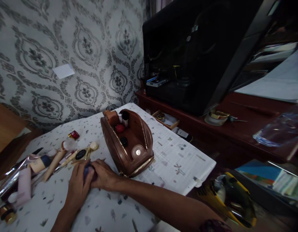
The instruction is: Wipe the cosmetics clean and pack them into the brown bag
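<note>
My left hand [79, 180] and my right hand [104, 175] meet over the table in front of the bag. Between them is a small blue-purple item [87, 170], mostly covered by the fingers, so its kind cannot be made out. Both hands are closed around it. Just beyond my right hand stands a brown leather cosmetic bag [115, 146] with its zip undone. Inside it lie a red round item [119, 128], a dark round item [124, 141] and a small bottle with a black cap [125, 119]. A gold-edged compact [80, 154] rests close to my left fingertips.
Several cosmetics spread leftward on the patterned tablecloth [112, 209], among them a pink tube [24, 186], a foundation bottle [39, 163] and a gold-capped jar [7, 214]. A red wrapped item [74, 134] lies farther back. Rightward stands a dark red desk [240, 129] with a black computer case [178, 61].
</note>
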`<action>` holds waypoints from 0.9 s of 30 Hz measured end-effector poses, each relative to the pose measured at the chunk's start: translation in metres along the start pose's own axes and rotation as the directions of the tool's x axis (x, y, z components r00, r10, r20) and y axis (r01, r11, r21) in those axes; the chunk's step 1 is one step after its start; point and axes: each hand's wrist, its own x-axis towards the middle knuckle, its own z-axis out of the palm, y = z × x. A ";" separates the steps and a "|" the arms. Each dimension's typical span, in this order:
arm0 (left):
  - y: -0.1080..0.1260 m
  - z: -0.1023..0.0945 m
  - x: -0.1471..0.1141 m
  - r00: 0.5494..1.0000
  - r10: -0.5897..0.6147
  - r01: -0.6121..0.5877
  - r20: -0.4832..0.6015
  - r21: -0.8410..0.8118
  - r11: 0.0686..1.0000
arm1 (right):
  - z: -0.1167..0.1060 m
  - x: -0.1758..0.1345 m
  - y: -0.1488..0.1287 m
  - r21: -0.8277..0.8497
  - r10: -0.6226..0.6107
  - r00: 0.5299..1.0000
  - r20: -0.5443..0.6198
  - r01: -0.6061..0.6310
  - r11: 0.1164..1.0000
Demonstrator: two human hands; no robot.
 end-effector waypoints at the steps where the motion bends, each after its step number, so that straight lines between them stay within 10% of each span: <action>1: -0.001 0.003 -0.001 1.000 0.002 -0.002 -0.004 0.013 1.000 | 0.000 0.000 0.001 -0.008 -0.010 1.000 0.010 0.010 1.000; 14: -0.002 -0.002 0.001 0.968 -0.165 0.100 -0.191 -0.311 0.945 | -0.005 -0.002 -0.006 0.246 -0.014 0.995 0.103 -0.012 0.969; 27: -0.012 -0.017 0.007 0.946 -0.253 0.213 -0.204 -0.199 0.957 | 0.000 -0.004 -0.002 0.323 0.109 0.991 0.081 -0.130 0.937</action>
